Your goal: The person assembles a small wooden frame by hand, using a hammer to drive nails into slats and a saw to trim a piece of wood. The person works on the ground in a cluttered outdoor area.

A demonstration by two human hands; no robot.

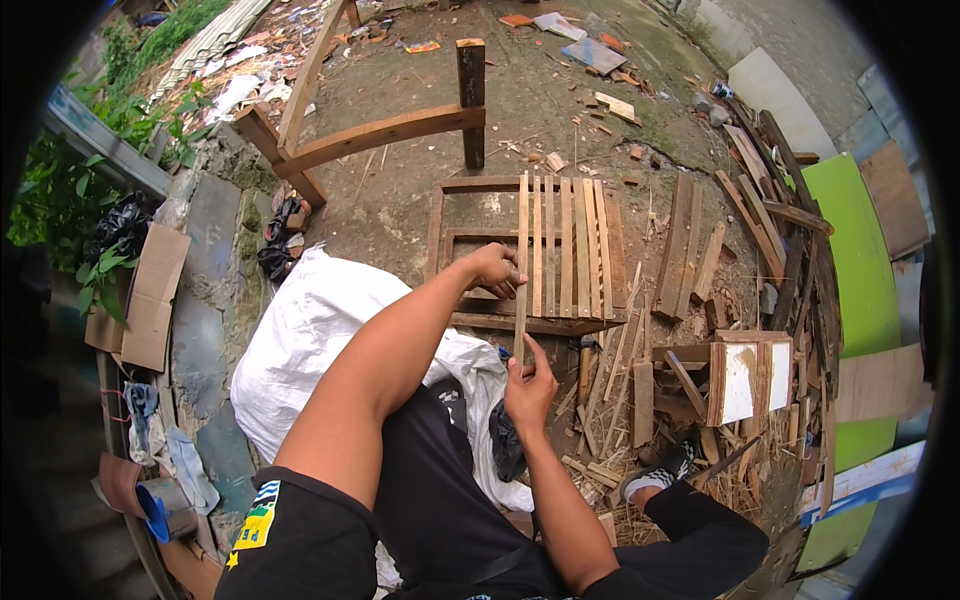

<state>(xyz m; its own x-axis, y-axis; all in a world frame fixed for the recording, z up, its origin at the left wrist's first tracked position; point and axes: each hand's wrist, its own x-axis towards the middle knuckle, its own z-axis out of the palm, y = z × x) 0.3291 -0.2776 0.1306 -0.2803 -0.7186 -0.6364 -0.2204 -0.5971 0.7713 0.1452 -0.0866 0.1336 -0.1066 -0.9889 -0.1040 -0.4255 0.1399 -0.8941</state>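
Observation:
A thin wooden slat lies lengthwise over a rectangular wooden frame, its near end reaching past the frame toward me. My left hand closes around the slat near its middle. At the near end, my right hand pinches the same slat between thumb and fingers. Several more slats lie side by side across the frame, just right of the held one, with narrow gaps between them. A smaller inner frame shows through the bare left part of the frame.
White sacking spreads left of my legs. A hammer lies near the frame's close edge. Loose planks and a wooden box piece with white panels are at right. Beyond stands a joined timber frame; a low wall runs left.

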